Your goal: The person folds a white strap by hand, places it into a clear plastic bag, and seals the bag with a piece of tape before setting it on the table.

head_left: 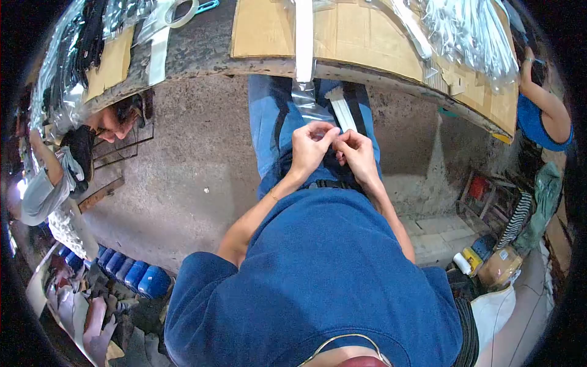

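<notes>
Both hands are close together over my lap, near my waist. My left hand [310,145] is closed in a pinch, thumb against fingers, and what it holds is too small to make out. Beside it, my right hand [358,156] is pinched in the same way, its fingertips nearly meeting those of the left. A bundle of white strips [342,111] lies on my thigh just beyond the right hand. Ahead of the left hand, a clear plastic sleeve [310,105] hangs down from the table edge, below a long white strip [304,40] on the tabletop.
Cardboard [263,30] covers part of the worktable, with a pile of clear-wrapped white strips [471,37] at right. A tape roll [182,12] and black wrapped strips [92,37] lie at left. People sit at both sides. Blue containers [153,281] stand on the floor behind left.
</notes>
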Motion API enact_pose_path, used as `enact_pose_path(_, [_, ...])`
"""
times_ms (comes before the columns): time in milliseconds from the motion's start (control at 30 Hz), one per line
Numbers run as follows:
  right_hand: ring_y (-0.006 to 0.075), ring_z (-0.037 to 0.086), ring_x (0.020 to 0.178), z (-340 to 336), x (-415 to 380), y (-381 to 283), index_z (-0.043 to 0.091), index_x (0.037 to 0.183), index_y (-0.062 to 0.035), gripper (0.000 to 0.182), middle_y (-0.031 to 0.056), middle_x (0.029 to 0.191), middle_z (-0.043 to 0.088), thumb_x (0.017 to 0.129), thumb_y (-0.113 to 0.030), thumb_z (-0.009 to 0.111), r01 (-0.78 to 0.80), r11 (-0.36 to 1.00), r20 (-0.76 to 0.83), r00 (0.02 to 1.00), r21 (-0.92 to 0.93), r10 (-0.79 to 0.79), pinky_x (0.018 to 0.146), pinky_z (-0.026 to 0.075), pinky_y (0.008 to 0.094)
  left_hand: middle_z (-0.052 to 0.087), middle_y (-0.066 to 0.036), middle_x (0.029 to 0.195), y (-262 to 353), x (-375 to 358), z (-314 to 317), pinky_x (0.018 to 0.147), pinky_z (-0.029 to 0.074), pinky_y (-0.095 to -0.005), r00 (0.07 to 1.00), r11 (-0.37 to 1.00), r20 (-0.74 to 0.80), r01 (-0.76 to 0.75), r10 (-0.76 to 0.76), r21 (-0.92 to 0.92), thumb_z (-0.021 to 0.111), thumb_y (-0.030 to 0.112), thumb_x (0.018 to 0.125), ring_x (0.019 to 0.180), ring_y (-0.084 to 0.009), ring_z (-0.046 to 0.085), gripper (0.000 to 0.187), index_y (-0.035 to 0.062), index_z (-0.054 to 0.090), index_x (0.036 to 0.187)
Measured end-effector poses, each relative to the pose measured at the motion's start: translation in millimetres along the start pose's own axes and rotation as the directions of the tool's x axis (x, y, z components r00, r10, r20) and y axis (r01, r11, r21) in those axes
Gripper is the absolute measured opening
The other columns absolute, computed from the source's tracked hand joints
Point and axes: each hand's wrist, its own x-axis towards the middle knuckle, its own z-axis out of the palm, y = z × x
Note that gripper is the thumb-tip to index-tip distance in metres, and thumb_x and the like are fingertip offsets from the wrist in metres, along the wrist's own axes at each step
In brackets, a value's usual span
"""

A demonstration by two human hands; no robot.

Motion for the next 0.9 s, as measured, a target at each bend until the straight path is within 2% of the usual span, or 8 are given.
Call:
enact_pose_path(100, [0.0054, 0.052, 0.057, -0.1, 0.5, -4.5, 0.062, 0.078, -0.0032, 0.011, 0.0015, 0.070, 0.062, 0.086, -0.010, 0.062, -0.039, 0.999, 0.003, 0.999, 0.023, 0.039, 0.048, 0.042, 0.0209, 0.067, -0.004, 0.071, 3.9, -1.3, 2.2, 0.057, 0.048, -0.0221, 0.998, 0.999, -0.045, 0.041, -0.042, -0.021, 0.073, 0.012, 0.082, 0.065, -0.0062, 0.060, 0.015, -0.0020, 0.070, 0.083])
enact_pose_path(200, [0.0058, 0.051, 0.055, -0.6, 2.7, -1.9, 0.063, 0.076, -0.0037, 0.009, 0.0022, 0.070, 0.062, 0.083, -0.009, 0.062, -0.056, 0.993, 0.024, 0.998, 0.102, 0.053, 0.048, 0.041, 0.0209, 0.067, -0.003, 0.072, -0.7, -0.9, 0.9, 0.055, 0.046, -0.0215, 0.997, 0.999, -0.078, 0.010, -0.007, 0.036, 0.073, 0.012, 0.082, 0.064, -0.0051, 0.057, 0.014, -0.0018, 0.069, 0.083])
enact_pose_path(333, [0.0064, 0.051, 0.055, 0.9, 2.7, -5.6, 0.063, 0.074, -0.0041, 0.008, 0.0030, 0.070, 0.063, 0.081, -0.008, 0.062, -0.069, 0.992, 0.015, 0.998, 0.102, 0.068, 0.048, 0.041, 0.0211, 0.066, -0.002, 0.072, -3.7, -1.9, 2.7, 0.053, 0.043, -0.0209, 0.995, 1.000, -0.101, 0.023, -0.022, 0.017, 0.072, 0.012, 0.083, 0.061, -0.0047, 0.054, 0.014, -0.0013, 0.069, 0.083])
enact_pose_path(500, [0.0066, 0.051, 0.055, 1.0, 2.4, -2.9, 0.064, 0.075, -0.0034, 0.007, 0.0033, 0.070, 0.063, 0.080, -0.007, 0.062, -0.103, 0.986, 0.006, 0.995, 0.131, 0.103, 0.047, 0.041, 0.0211, 0.063, -0.002, 0.072, -8.9, -1.6, 4.6, 0.052, 0.041, -0.0203, 0.992, 0.976, -0.119, 0.016, -0.043, -0.218, 0.069, 0.013, 0.087, 0.059, -0.0042, 0.052, 0.013, 0.0005, 0.066, 0.084])
enact_pose_path(633, [0.0064, 0.051, 0.056, 0.0, 0.9, -0.2, 0.064, 0.076, -0.0028, 0.005, 0.0033, 0.071, 0.063, 0.079, -0.006, 0.061, -0.136, 0.981, 0.017, 0.991, 0.140, 0.135, 0.048, 0.041, 0.0209, 0.063, -0.004, 0.076, -7.4, -0.5, 3.0, 0.056, 0.044, -0.0230, 0.990, 0.967, -0.114, 0.056, -0.087, -0.248, 0.066, 0.010, 0.088, 0.063, -0.0083, 0.054, 0.010, 0.0009, 0.063, 0.088])
enact_pose_path(733, [0.0063, 0.052, 0.058, -1.0, 1.8, 4.3, 0.065, 0.081, -0.0021, 0.007, 0.0036, 0.074, 0.064, 0.082, -0.009, 0.063, -0.099, 0.977, 0.048, 0.995, 0.188, 0.092, 0.050, 0.042, 0.0210, 0.064, -0.005, 0.079, -6.0, 0.8, 2.0, 0.056, 0.045, -0.0236, 0.994, 0.953, -0.067, 0.065, -0.089, -0.296, 0.066, 0.010, 0.089, 0.066, -0.0098, 0.056, 0.009, 0.0016, 0.063, 0.088])
enact_pose_path(833, [0.0073, 0.055, 0.062, -2.1, 1.0, 5.6, 0.067, 0.091, -0.0002, 0.014, 0.0047, 0.079, 0.066, 0.084, -0.012, 0.066, -0.109, 0.987, 0.065, 0.993, 0.121, 0.102, 0.053, 0.044, 0.0217, 0.064, -0.006, 0.081, -6.6, 2.4, -1.4, 0.058, 0.045, -0.0243, 0.990, 0.930, -0.011, 0.128, -0.140, -0.344, 0.065, 0.011, 0.089, 0.070, -0.0109, 0.059, 0.010, 0.0015, 0.063, 0.089])
enact_pose_path(900, [0.0096, 0.060, 0.070, -5.4, -0.6, 6.4, 0.067, 0.102, 0.0023, 0.025, 0.0067, 0.086, 0.068, 0.084, -0.014, 0.069, -0.072, 0.997, 0.124, 0.990, 0.023, 0.069, 0.059, 0.048, 0.0229, 0.064, -0.005, 0.083, -7.8, 1.7, -3.7, 0.061, 0.046, -0.0242, 0.979, 0.901, 0.044, 0.202, -0.200, -0.384, 0.065, 0.014, 0.090, 0.074, -0.0117, 0.060, 0.013, 0.0011, 0.064, 0.089])
